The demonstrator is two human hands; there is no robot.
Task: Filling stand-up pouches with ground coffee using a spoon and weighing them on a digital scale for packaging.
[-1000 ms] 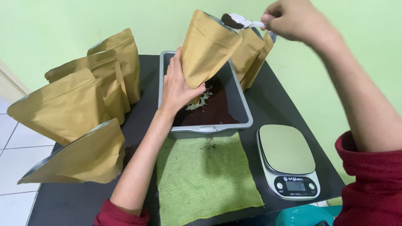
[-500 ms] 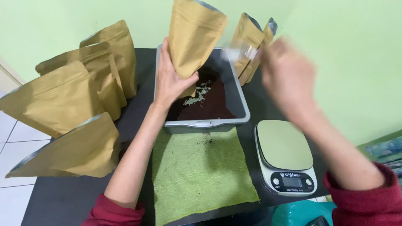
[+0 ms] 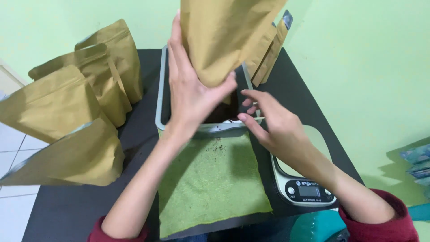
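A black table (image 3: 309, 89) carries everything. On its left side stand and lean four tan paper pouches (image 3: 67, 121) (the nearest lies tipped toward the edge). At the back sits a grey tray (image 3: 162, 96), with more tan pouches (image 3: 268, 49) leaning behind it. A green cloth (image 3: 210, 179) lies flat in front of the tray, and a kitchen scale (image 3: 304, 183) rests just right of the cloth.

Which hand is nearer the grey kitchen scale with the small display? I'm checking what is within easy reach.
Right. The right hand hovers just above the grey kitchen scale, its forearm crossing the platform. The left hand is farther off, gripping the raised brown paper pouch above the grey tray.
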